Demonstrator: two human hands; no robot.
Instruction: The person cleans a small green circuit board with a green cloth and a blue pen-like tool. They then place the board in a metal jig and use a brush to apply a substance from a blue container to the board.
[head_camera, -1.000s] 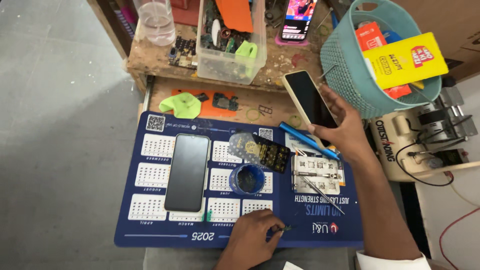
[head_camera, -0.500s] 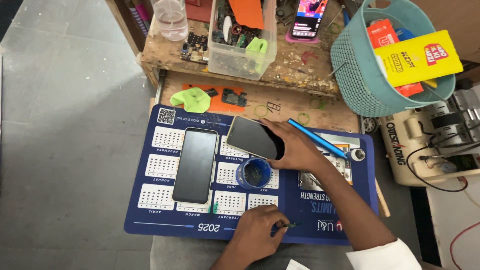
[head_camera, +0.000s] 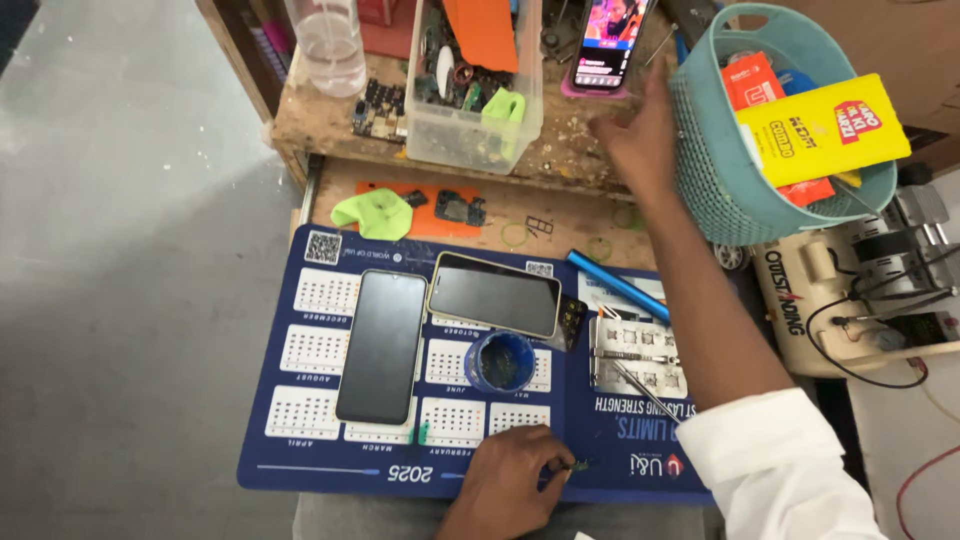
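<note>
My left hand rests on the near edge of the blue calendar mat and pinches a tiny dark part at its fingertips. My right hand reaches far up to the wooden shelf, between the pink-cased lit phone and the teal basket, with nothing in it and its fingers spread. A gold-edged phone lies face up across the mat. A black phone lies lengthwise to its left. A small blue round pot sits just below the gold-edged phone.
A blue-handled tool and a metal plate with tweezers lie on the mat's right. A clear parts bin, a plastic bottle, a green cloth and a cream machine with cables stand around.
My right hand brought the gold-edged phone from the right onto the mat, let it go, and moved up to the shelf. My left hand stayed put.
</note>
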